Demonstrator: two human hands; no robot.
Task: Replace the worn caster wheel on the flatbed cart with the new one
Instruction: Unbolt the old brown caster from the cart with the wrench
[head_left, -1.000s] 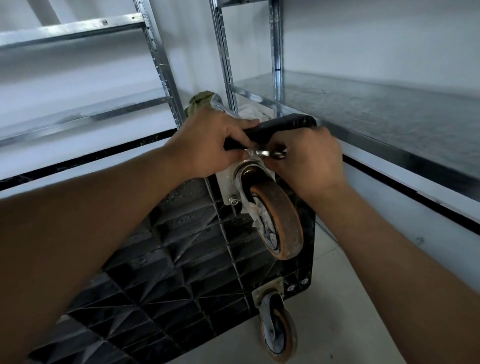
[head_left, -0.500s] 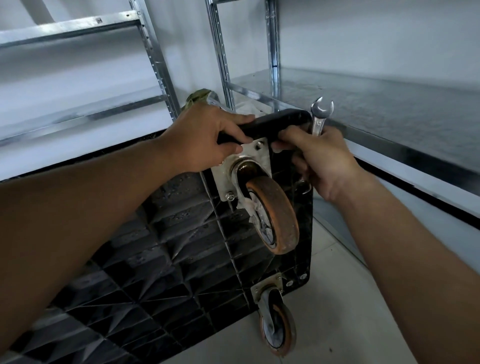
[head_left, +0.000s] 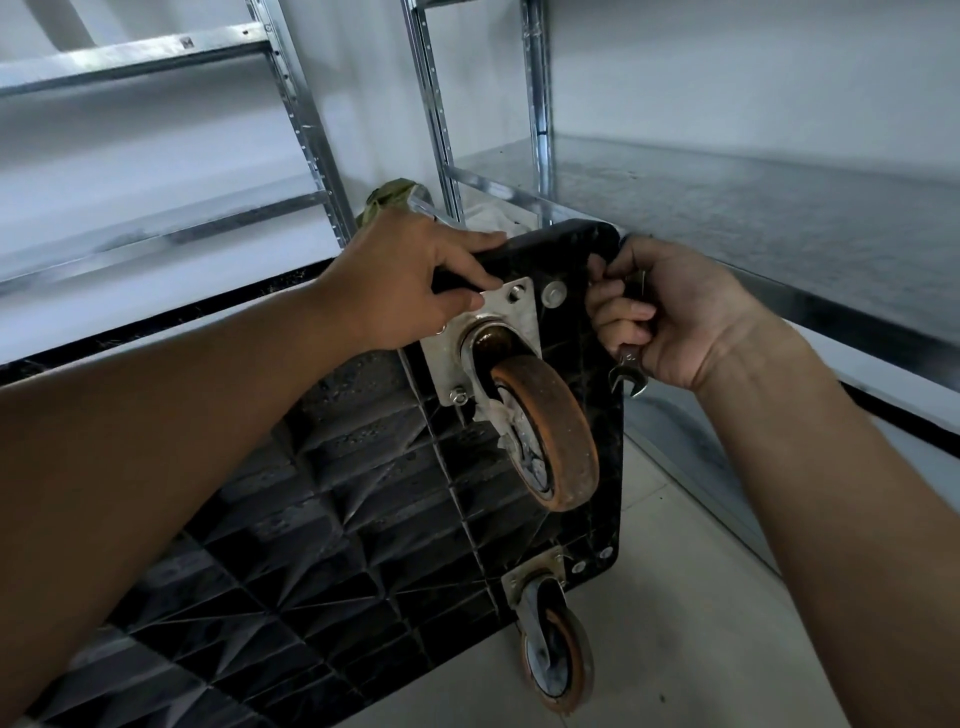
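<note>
The black flatbed cart (head_left: 332, 519) stands tipped on its side, ribbed underside facing me. A worn orange caster wheel (head_left: 550, 436) hangs from a metal mounting plate (head_left: 514, 322) near the cart's top corner. My left hand (head_left: 415, 280) grips the cart's top edge just left of the plate, fingertips touching the plate. My right hand (head_left: 670, 312) is at the cart's right edge, fingers curled round a steel wrench (head_left: 629, 371) whose open jaw points down below the hand. No new wheel is in view.
A second orange caster (head_left: 556, 654) sits at the cart's lower corner, near the tiled floor (head_left: 675, 623). Galvanised shelving uprights (head_left: 441, 114) stand behind the cart, and a metal shelf (head_left: 779, 218) runs along the right. A green bundle (head_left: 389, 195) lies behind my left hand.
My right hand left the top of the mounting plate, raised the wrench jaw-up, and now holds it jaw-down at the cart's right edge. The left hand stayed on the cart.
</note>
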